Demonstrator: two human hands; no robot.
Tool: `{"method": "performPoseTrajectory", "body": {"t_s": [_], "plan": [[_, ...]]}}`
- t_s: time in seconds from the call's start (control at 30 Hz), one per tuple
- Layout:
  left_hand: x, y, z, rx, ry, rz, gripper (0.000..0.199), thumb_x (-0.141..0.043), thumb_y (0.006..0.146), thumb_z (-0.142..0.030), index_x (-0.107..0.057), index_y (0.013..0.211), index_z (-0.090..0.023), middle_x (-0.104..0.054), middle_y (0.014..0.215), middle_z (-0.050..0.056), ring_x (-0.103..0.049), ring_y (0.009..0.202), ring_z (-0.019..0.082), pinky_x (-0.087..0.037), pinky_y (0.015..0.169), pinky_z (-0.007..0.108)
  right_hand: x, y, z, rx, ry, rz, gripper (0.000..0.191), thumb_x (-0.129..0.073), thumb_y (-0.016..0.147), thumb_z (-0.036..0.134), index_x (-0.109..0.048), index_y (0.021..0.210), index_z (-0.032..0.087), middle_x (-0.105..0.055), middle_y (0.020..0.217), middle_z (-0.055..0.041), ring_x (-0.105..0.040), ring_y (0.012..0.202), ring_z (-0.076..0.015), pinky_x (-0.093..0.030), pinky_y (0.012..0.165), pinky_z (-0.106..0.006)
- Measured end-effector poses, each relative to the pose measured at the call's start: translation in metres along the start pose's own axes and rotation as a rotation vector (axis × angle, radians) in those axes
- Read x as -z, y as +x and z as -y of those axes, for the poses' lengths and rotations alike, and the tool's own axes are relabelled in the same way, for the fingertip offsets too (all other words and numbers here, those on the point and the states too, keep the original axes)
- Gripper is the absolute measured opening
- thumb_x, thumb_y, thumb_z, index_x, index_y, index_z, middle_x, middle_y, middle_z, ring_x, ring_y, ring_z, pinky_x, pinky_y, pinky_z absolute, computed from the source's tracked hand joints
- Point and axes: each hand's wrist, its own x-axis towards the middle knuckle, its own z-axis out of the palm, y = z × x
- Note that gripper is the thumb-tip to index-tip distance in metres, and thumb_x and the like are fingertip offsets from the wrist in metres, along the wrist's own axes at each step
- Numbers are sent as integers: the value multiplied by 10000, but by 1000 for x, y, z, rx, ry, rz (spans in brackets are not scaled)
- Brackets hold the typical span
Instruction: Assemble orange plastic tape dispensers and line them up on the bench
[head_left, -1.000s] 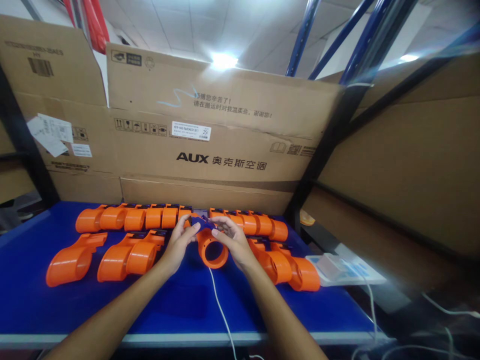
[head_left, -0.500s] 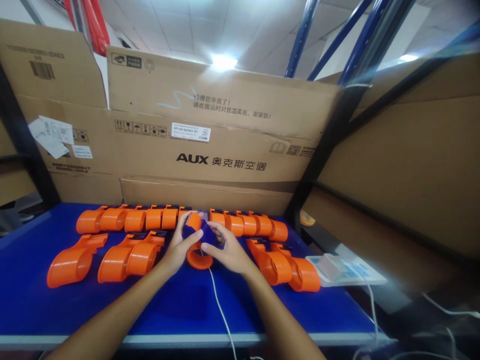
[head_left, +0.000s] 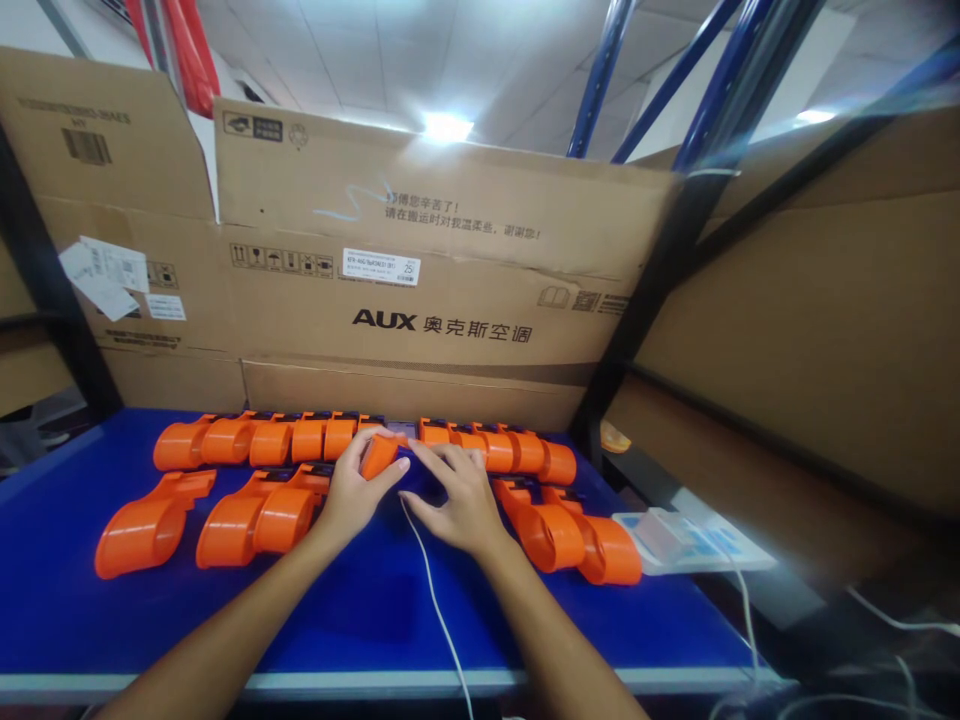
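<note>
- Orange plastic part (head_left: 377, 455) sits on the blue table (head_left: 360, 600), pinched by our left hand (head_left: 352, 495).
- Our right hand (head_left: 454, 500) rests beside it, fingers spread flat.
- White cable (head_left: 439, 620) runs between our arms.

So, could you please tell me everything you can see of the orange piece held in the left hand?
The orange piece looks like glossy moulded plastic, rounded; only part shows. The left hand grips it from the left with thumb and fingers, above the blue table, at the gap in the back row of orange parts. The right hand's fingertips lie beside it; contact unclear.
</note>
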Motion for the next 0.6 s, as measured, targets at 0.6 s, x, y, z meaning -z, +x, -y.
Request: {"method": "performPoseTrajectory", "body": {"t_s": [0.6], "plan": [[0,-4,4,-69,43,-22,568,-812,759,-398,-572,1254,-257,-684,1232,78,-648,1163,293,-463,1057,471,-1,1,6,-13,96,-68,672,-766,838,425,-529,1454,301,-687,1248,-103,-641,1111,-315,-444,995,-492]]}}
